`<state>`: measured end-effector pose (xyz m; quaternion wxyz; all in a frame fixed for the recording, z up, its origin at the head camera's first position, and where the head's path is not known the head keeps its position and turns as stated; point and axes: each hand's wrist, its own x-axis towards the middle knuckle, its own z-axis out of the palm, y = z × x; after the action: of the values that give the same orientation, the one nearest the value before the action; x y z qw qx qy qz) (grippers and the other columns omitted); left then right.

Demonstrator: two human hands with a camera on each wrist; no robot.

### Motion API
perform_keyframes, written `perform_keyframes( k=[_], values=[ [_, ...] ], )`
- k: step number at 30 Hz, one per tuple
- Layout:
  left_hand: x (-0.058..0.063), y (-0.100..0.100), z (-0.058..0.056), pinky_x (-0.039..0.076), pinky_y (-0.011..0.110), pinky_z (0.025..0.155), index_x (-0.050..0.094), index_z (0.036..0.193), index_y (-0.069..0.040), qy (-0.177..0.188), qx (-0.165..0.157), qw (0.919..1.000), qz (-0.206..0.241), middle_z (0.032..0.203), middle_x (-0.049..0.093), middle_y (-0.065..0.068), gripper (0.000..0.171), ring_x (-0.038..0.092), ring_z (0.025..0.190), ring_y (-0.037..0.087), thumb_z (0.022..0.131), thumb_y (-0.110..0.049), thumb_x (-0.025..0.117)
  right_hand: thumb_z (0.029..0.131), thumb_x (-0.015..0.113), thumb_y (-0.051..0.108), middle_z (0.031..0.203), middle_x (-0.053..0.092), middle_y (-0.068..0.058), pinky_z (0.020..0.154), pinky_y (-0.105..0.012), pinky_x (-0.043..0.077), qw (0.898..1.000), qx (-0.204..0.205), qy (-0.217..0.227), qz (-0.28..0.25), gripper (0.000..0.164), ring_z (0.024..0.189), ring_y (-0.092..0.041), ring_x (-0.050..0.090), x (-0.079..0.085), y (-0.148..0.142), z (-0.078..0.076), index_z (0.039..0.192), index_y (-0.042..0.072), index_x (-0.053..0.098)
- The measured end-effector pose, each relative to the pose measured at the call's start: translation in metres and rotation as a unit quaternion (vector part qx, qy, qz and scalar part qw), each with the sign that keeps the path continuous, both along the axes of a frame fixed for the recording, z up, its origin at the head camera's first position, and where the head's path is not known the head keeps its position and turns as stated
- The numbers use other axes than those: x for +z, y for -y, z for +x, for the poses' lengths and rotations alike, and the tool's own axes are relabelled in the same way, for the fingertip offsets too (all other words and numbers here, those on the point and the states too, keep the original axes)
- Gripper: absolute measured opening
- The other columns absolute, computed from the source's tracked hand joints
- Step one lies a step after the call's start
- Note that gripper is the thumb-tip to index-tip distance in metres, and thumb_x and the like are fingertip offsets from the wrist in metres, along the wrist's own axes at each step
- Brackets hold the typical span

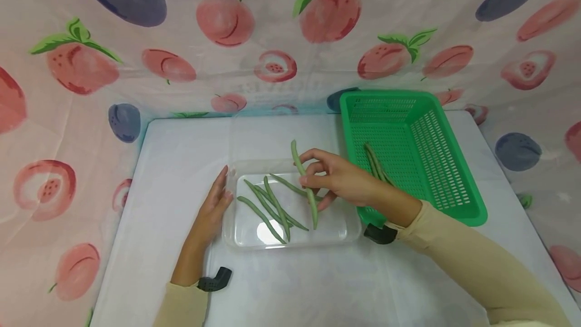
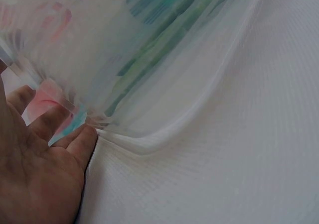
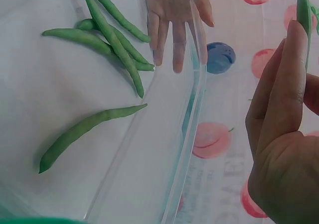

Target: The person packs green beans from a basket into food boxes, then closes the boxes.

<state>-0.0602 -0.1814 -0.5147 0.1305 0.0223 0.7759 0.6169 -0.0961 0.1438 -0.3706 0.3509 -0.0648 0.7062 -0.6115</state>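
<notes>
My right hand (image 1: 338, 178) pinches a green bean (image 1: 312, 208) between thumb and fingers, above a clear plastic container (image 1: 327, 241). The held bean (image 3: 303, 7) shows at the upper right edge of the right wrist view. Several green beans (image 1: 257, 213) lie in the container, most of them crossing each other, with one bean (image 3: 84, 134) apart in the right wrist view. At the container's left end, my left hand (image 1: 211, 213) rests its extended fingers against the wall. In the left wrist view that hand (image 2: 47, 169) touches the clear side, with beans seen blurred through it.
A green plastic basket (image 1: 472, 206) stands right of the container, with a few green beans (image 1: 375, 163) inside, partly hidden by the right forearm. A white cloth covers the table (image 1: 181, 150). Fruit-printed curtain (image 1: 272, 24) hangs behind and at both sides.
</notes>
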Motion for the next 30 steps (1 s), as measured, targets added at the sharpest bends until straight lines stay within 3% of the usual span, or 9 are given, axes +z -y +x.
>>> perform_keyframes(
  k=[30],
  values=[
    [0.002, -0.001, 0.001, 0.039, 0.069, 0.106, 0.018, 0.160, -0.048, 0.004, 0.007, 0.9999, -0.013, 0.172, 0.015, 0.000, 0.061, 0.021, 0.156, 0.044, 0.107, -0.037, 0.046, 0.099, 0.068, 0.017, 0.099, 0.060, -0.007, 0.059, -0.042, 0.063, 1.000, -0.003, 0.024, 0.016, 0.048, 0.084, -0.020, 0.059, -0.004, 0.013, -0.004, 0.140, 0.011, 0.046]
  ],
)
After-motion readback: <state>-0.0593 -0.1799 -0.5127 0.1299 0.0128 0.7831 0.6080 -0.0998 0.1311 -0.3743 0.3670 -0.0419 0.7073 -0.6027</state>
